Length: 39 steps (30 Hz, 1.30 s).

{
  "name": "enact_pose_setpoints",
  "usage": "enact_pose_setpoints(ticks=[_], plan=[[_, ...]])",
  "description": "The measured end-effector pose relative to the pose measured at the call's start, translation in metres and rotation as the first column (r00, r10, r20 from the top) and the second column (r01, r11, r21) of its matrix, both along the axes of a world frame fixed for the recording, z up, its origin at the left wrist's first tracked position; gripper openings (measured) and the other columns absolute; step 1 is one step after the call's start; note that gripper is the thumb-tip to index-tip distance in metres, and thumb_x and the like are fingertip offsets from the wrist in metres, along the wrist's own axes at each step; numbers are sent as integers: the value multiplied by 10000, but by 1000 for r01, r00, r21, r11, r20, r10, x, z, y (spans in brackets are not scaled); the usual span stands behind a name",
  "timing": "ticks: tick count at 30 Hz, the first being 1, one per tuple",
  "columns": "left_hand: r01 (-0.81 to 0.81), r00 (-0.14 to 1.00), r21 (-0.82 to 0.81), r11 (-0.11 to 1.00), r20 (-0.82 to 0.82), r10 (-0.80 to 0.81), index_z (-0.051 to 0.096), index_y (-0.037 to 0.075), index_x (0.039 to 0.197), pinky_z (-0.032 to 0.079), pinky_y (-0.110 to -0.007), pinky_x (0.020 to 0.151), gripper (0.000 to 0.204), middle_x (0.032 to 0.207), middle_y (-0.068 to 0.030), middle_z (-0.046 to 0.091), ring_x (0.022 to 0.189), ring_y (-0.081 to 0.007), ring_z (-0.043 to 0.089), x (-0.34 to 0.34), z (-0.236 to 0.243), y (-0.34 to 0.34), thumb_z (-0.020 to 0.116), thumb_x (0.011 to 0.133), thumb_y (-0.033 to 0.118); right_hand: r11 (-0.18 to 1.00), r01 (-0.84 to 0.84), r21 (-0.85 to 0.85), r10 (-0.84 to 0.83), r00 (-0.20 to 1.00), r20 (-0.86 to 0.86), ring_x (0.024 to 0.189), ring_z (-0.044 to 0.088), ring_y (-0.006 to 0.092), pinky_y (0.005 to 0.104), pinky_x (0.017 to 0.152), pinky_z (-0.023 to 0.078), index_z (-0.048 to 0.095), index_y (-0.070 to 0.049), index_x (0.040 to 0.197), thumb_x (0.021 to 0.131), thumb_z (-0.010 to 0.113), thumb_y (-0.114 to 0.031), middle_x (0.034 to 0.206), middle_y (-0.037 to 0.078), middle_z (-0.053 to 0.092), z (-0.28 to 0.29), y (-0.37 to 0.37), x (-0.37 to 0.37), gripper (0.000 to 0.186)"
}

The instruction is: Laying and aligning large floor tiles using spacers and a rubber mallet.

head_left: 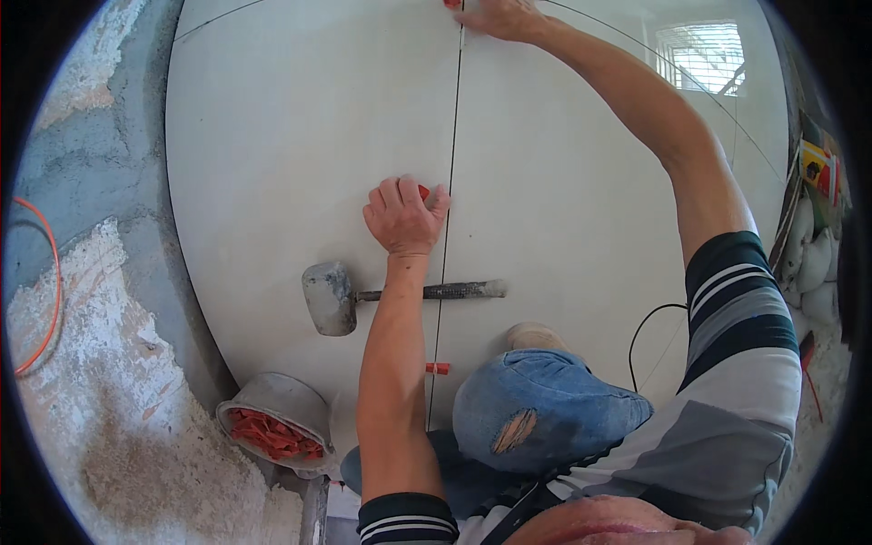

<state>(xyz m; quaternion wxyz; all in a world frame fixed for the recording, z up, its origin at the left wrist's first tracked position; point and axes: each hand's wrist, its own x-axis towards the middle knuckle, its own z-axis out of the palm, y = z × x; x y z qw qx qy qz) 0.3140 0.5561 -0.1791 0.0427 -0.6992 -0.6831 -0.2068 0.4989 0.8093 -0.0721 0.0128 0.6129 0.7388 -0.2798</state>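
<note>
My left hand (405,216) rests low over the pale glossy floor tiles, just left of the dark joint between them. Its fingers are curled round a red plastic tile wedge (424,192), whose end shows between forefinger and thumb. At the far edge, my right hand (501,18) reaches to the same joint, close beside another red piece (451,4); motion blur and the picture's edge obscure its fingers. A mallet (329,298) with a dirty grey head lies across the joint, partly under my left forearm. Nearer me, a red wedge (438,369) sits on the joint.
A grey bucket (313,413) of red wedges stands at the near left, beside a rough, patchy wall (145,227). An orange cable (56,282) hangs at far left. My bent knee (545,409) is over the tiles. White sacks (817,263) lie at right.
</note>
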Motion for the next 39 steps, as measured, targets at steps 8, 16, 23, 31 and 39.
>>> enact_pose_setpoints(ticks=[8,16,23,31,39], plan=[[-4,1000,31,999,-10,4,497,148,746,350,-361,547,285,813,-16,484,721,-217,507,4,0,0,650,693,383,947,-307,96,312,949,-42,1178,509,306,424,998,420,516,-99,1252,947,528,-303,1245,143,523,-47,38,-23,367],[-3,1000,16,1000,-20,3,496,145,761,354,-357,544,266,814,-13,485,720,-218,510,3,-2,0,644,689,354,849,-403,342,437,899,-26,918,581,297,436,898,464,595,-49,1042,971,491,-288,1089,143,604,-84,44,-54,271],[-2,1000,41,999,-19,2,499,143,774,367,-361,555,245,822,-18,507,728,-223,519,6,-2,1,644,670,310,665,-574,479,656,755,-6,1036,571,271,413,947,443,618,-140,1186,956,516,-212,1130,110,617,-93,42,-29,262],[10,1000,51,999,-12,-10,501,139,773,370,-363,560,224,827,-25,521,719,-222,520,7,0,0,642,661,273,839,-291,461,374,922,-98,1022,590,311,425,929,453,665,-64,1050,938,544,-215,1070,139,641,-84,27,17,224],[0,999,37,999,-34,1,496,139,758,360,-362,548,218,817,-28,519,717,-226,521,2,-1,1,644,660,266,917,-218,335,243,969,-35,1040,586,320,435,896,475,641,-43,1079,952,515,-190,1067,162,640,-55,20,14,232]])
